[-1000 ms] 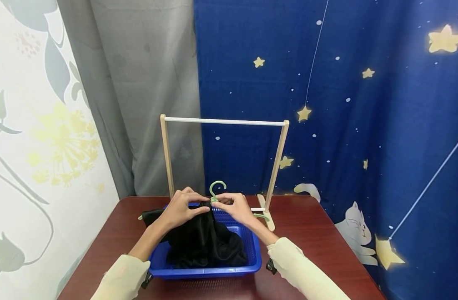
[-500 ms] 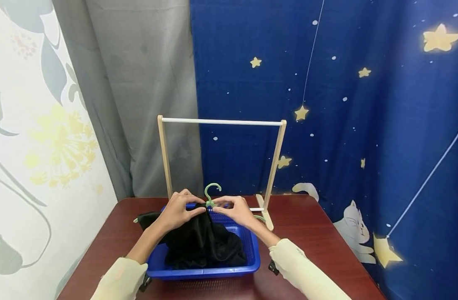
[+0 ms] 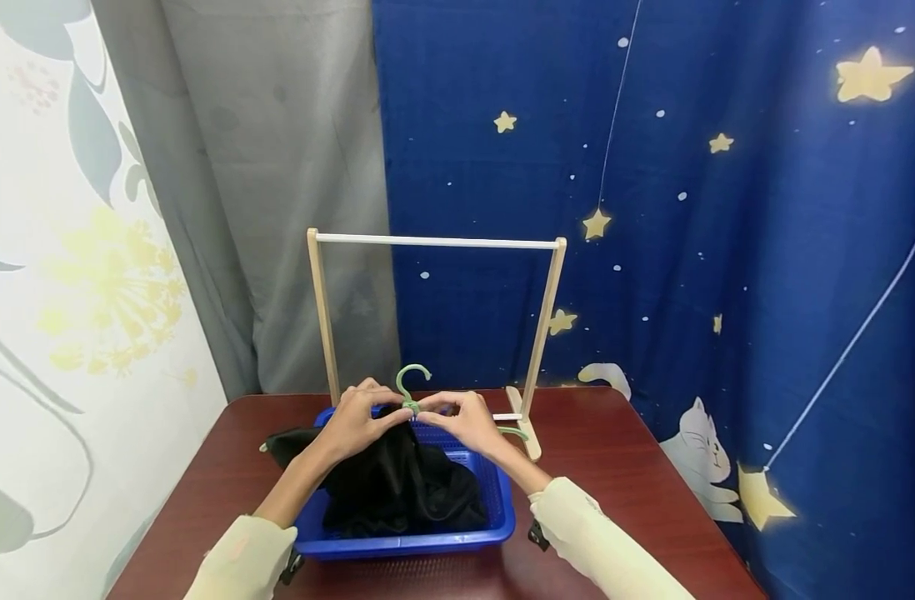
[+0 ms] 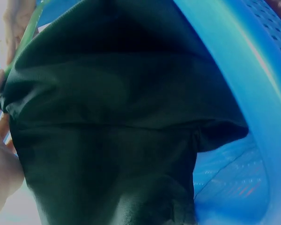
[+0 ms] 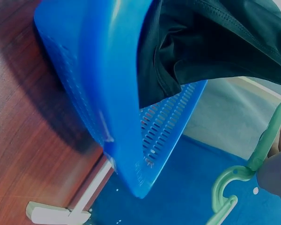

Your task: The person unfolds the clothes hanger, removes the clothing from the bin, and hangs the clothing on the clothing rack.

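So the left hand (image 3: 358,423) has the black garment (image 3: 397,487) pinched right by the neck of a green hanger (image 3: 410,406), and the right hand (image 3: 468,421) is pinching the hanger itself just beside it. The hook sticks up above the fingers. One hanger end pokes out of the cloth, the other's bare. Most of the garment's bunched in a blue basket (image 3: 405,546) on the table (image 3: 615,483), with a rack (image 3: 437,242) standing behind.
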Demonstrator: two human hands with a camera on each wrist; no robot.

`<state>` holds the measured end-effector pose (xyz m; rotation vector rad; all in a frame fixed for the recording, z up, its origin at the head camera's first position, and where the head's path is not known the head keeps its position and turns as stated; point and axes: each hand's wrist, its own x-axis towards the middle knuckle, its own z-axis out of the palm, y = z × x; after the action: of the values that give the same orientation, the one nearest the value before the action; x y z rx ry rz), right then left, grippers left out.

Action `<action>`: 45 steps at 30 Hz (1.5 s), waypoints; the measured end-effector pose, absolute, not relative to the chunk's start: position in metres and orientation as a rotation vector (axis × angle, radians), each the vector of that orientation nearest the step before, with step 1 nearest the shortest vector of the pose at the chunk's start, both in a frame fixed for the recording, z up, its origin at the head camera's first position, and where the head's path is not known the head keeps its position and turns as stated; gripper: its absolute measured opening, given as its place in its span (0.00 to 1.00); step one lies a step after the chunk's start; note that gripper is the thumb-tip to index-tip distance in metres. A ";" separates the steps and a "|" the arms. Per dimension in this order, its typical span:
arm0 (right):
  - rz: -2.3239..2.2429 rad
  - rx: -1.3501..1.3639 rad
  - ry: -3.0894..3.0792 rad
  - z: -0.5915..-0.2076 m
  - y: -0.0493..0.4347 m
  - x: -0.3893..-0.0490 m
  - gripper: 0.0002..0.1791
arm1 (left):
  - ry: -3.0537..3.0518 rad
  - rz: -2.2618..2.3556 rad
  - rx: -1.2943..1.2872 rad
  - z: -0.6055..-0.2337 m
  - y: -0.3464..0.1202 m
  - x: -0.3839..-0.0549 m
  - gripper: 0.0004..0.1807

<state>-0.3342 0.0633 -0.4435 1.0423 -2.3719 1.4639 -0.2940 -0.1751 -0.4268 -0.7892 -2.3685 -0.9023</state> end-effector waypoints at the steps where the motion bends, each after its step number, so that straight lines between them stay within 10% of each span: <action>1: 1.470 1.051 -2.372 -0.443 0.062 -0.334 0.09 | -2.362 -0.909 -0.791 -0.427 -0.175 -0.294 0.07; 45: 1.471 1.012 -2.380 -0.452 0.097 -0.332 0.13 | -2.289 -1.014 -0.804 -0.438 -0.200 -0.295 0.05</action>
<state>-0.3322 0.0975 -0.4516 1.0123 -2.3798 1.4714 -0.2954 -0.2001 -0.4383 -0.8040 -2.2887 -1.0140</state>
